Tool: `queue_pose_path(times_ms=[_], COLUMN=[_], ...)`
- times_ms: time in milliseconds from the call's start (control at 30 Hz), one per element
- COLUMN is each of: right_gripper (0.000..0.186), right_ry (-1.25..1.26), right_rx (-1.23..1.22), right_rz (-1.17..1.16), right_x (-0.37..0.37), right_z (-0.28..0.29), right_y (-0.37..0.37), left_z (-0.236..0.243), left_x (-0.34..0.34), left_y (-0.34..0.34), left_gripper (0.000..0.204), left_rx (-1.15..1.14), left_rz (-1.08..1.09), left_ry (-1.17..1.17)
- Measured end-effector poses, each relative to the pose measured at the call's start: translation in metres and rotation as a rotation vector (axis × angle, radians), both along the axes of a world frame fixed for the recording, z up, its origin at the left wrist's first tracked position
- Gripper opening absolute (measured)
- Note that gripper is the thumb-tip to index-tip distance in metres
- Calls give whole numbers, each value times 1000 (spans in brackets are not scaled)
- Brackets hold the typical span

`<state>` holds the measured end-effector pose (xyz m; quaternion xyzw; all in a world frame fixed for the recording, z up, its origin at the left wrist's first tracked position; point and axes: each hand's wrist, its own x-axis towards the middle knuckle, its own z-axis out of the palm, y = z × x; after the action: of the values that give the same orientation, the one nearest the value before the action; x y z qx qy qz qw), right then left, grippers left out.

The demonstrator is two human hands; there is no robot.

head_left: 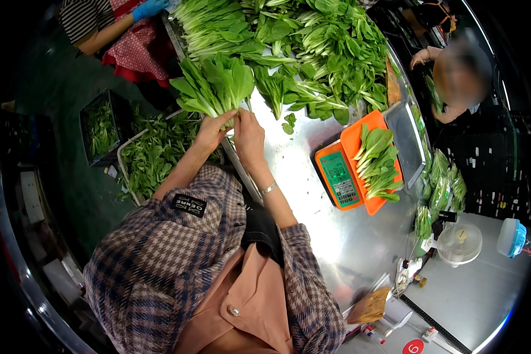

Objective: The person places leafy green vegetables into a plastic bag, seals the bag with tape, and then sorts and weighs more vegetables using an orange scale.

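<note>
My left hand (211,132) and my right hand (249,138) come together at the near edge of a metal table (295,159). Both are closed around the pale stem ends of a bunch of leafy greens (218,85), whose broad leaves fan out away from me. The fingertips are partly hidden among the stems. Just beyond lies a large heap of the same greens (336,53). To the right of my hands stands an orange digital scale (338,179), with a small portion of greens (376,162) on its orange tray.
On my left are a dark crate (84,133) and a pale-rimmed bin (123,162), both holding greens. A person in a red apron (138,53) works at far left, another person (454,76) at far right. Bagged greens (443,180) and a small fan (459,243) stand right.
</note>
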<state>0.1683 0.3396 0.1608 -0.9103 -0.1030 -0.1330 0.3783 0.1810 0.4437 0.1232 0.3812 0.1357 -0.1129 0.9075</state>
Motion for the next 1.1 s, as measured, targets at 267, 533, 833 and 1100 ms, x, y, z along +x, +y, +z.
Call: queue_pose_path(times_ms=[267, 533, 833, 1100], right_gripper=[32, 27, 21, 13], right_ry=[-121, 611, -6, -60], right_rx=[-223, 1474, 332, 210], right_rz=[-527, -154, -3, 9], right_x=[55, 68, 19, 8], right_z=[-48, -68, 7, 16], right_y=[-62, -94, -17, -6], left_z=[-13, -3, -19, -4], left_x=[6, 7, 9, 3], left_y=[6, 19, -2, -2], left_gripper=[29, 28, 27, 26], left_rx=[-139, -81, -108, -151], left_rz=[57, 146, 69, 38], left_ry=[30, -101, -23, -100])
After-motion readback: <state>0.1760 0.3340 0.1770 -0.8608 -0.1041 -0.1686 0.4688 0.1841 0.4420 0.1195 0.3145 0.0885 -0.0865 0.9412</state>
